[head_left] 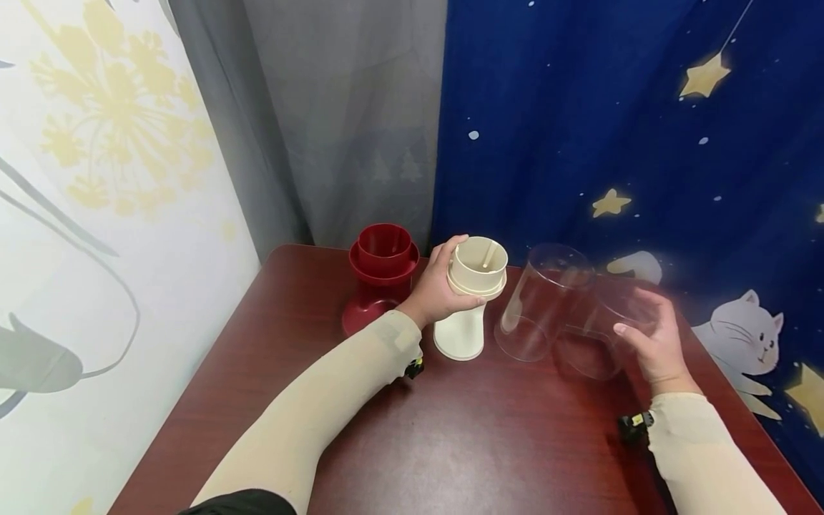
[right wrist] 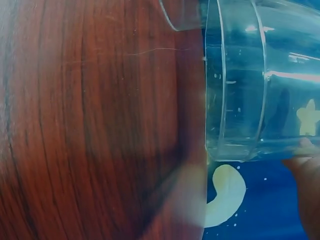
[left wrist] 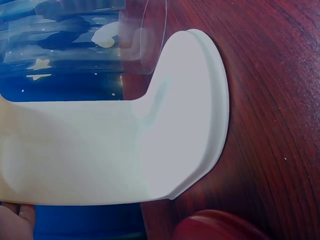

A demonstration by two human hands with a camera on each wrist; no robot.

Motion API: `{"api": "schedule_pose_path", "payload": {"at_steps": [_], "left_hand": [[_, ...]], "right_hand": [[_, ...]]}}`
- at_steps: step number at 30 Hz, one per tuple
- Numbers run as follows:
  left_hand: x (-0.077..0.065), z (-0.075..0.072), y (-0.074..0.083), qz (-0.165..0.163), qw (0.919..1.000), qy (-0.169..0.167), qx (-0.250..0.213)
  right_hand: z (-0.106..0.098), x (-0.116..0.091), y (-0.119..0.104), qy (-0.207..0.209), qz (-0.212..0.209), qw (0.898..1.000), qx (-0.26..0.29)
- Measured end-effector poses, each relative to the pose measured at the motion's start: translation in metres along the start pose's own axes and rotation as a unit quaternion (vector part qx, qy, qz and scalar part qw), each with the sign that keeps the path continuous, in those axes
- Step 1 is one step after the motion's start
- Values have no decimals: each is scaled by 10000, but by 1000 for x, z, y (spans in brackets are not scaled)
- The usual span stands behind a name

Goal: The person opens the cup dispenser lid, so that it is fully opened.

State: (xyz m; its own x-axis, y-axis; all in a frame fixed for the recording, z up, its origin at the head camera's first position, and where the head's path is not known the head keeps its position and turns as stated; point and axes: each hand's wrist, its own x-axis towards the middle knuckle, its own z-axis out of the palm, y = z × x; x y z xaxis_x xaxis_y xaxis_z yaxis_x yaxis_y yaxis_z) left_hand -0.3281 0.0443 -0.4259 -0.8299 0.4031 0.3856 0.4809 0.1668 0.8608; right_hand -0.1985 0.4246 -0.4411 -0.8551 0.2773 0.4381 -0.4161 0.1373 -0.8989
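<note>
My left hand (head_left: 444, 286) grips the round collar of a cream plastic stand (head_left: 465, 329), which stands upright with an open cup-like top and a flat foot. In the left wrist view its neck and foot (left wrist: 185, 110) fill the middle. A similar red stand (head_left: 383, 268) is just left of that hand. My right hand (head_left: 656, 343) holds a clear plastic cylinder (head_left: 589, 350) by its right side, thumb toward me. The right wrist view has this cylinder (right wrist: 240, 90) at the right, with fingers at its lower side. Another clear cylinder (head_left: 524, 322) stands between the two hands.
All this is toward the back of a dark red wooden table (head_left: 450, 436). A blue star-patterned curtain (head_left: 547, 143) and a grey curtain (head_left: 354, 107) hang right behind it. At the left is a white patterned panel (head_left: 129, 250).
</note>
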Motion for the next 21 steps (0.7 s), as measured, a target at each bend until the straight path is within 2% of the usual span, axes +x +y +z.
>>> {"api": "schedule_pose_path", "payload": {"at_steps": [11, 21], "left_hand": [[0, -1, 1, -50, 10000, -49, 6], [0, -1, 3, -73, 10000, -29, 20]], "right_hand": [[-7, 0, 13, -216, 344, 9940, -1014], [-12, 1, 16, -453, 372, 9943, -891]]}}
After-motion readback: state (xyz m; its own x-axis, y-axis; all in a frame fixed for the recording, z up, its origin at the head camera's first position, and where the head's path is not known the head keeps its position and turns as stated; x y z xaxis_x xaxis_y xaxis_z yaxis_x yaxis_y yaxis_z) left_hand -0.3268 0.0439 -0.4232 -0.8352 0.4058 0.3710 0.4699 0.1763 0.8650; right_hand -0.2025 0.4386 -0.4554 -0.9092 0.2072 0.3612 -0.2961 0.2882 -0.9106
